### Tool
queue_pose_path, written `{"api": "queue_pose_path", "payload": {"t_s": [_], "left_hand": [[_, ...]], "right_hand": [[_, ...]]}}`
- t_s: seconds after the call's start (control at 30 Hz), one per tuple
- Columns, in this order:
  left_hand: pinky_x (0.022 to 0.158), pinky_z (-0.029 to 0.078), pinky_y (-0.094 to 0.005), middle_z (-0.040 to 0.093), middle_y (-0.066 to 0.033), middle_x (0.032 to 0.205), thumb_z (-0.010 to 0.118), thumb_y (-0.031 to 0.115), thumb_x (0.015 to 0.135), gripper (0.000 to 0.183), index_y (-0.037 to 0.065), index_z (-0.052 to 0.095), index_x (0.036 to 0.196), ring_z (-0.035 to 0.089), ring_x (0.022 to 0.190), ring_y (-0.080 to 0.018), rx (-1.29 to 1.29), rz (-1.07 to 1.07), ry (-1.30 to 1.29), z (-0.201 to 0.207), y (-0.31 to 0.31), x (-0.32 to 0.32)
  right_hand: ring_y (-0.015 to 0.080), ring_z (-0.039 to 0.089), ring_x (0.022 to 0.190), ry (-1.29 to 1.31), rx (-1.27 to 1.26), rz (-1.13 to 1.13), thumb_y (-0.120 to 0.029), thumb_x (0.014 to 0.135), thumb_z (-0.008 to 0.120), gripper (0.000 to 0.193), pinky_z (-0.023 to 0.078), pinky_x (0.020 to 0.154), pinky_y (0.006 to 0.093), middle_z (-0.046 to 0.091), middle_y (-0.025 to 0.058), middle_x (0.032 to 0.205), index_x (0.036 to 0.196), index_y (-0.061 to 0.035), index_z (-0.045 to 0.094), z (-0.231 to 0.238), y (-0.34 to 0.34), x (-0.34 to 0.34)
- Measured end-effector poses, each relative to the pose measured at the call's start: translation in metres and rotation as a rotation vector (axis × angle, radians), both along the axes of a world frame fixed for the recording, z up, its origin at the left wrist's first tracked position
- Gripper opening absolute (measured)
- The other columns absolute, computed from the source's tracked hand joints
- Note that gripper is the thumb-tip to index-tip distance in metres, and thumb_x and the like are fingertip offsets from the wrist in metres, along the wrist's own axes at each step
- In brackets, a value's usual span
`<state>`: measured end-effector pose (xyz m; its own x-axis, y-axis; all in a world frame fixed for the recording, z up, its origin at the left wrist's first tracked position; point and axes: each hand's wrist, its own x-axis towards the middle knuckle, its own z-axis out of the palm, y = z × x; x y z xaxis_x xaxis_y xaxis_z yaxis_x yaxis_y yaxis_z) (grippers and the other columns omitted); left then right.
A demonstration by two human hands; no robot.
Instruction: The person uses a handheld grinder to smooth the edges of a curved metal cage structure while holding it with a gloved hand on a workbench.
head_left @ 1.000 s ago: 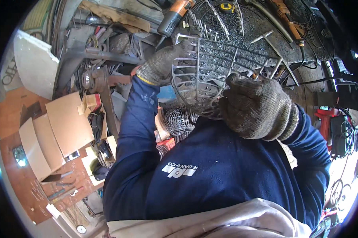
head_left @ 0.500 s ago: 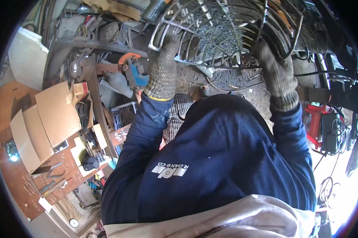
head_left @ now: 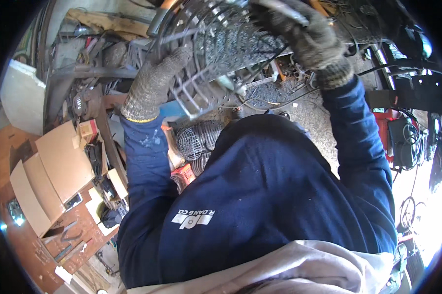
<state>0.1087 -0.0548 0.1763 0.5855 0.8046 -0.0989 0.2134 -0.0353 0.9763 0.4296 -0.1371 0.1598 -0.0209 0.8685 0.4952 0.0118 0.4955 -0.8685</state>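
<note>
Both my hands wear grey knitted work gloves. My left hand [head_left: 159, 81] is closed on the left side of a curved rack of welded metal bars [head_left: 194, 95], with its thumb along the bars. My right hand [head_left: 311, 44] is closed around the rack's far right part, and motion smears its fingers. Tilted now, the rack has its left end low and near me and its right end raised. Under it lies a dark work surface [head_left: 245, 46] strewn with grey bits. A hammer-like tool with an orange handle [head_left: 166, 6] lies beyond my left hand.
Wire baskets [head_left: 194, 139] stand on the floor below my left arm, beside a red box [head_left: 183, 175]. Left is a brown bench [head_left: 30, 235] with an open cardboard box [head_left: 64, 157]. A cable [head_left: 378, 71] crosses at the right, near a red-and-black machine [head_left: 400, 139].
The rack has turned and tilted: its left end came down toward me and its right end went up. My left hand moved left and nearer, my right hand farther away and inward.
</note>
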Motion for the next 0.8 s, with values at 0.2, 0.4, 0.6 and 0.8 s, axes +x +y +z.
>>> {"api": "queue_pose_path", "payload": {"t_s": [0.2,0.4,0.6,0.8], "left_hand": [[0.088,0.051,-0.0262,0.072,-0.0058,0.112,0.069,0.021,0.096,0.034,0.003,0.067,0.124,0.066,0.096,-0.0116,-0.015,0.308,-0.066,-0.029,-0.027,0.001],[0.081,0.051,-0.0259,0.072,-0.0049,0.108,0.073,0.027,0.092,0.038,0.001,0.07,0.121,0.065,0.09,-0.0115,0.239,0.491,-0.08,-0.021,-0.019,-0.005],[0.088,0.054,-0.0303,0.071,-0.0093,0.116,0.069,0.02,0.095,0.039,0.0,0.063,0.128,0.067,0.102,-0.0166,0.141,0.409,-0.162,-0.029,-0.007,-0.015],[0.09,0.05,-0.0309,0.071,-0.0093,0.114,0.064,0.023,0.1,0.032,0.004,0.065,0.126,0.065,0.1,-0.0169,0.346,0.367,-0.004,-0.023,-0.01,-0.008]], "right_hand": [[0.0318,0.061,0.123,-0.648,0.077,-0.437,-0.046,0.09,0.073,0.069,0.05,0.103,0.0433,0.065,0.0171,0.13,0.145,-0.0096,0.051,-0.027,-0.01,0.021],[0.0367,0.064,0.114,-1.064,-0.6,-0.647,-0.058,0.089,0.067,0.066,0.051,0.096,0.0471,0.066,0.0201,0.123,0.13,-0.0066,0.061,-0.064,-0.02,0.051],[0.0344,0.068,0.096,-1.294,-0.61,-0.638,-0.044,0.095,0.061,0.035,0.053,0.086,0.0487,0.071,0.0152,0.098,0.107,-0.0125,0.071,-0.078,0.005,0.04],[0.0335,0.068,0.102,-1.448,-0.429,-0.593,-0.021,0.094,0.055,0.02,0.053,0.089,0.0473,0.071,0.0169,0.106,0.101,-0.0097,0.07,-0.121,0.019,0.076]]}}
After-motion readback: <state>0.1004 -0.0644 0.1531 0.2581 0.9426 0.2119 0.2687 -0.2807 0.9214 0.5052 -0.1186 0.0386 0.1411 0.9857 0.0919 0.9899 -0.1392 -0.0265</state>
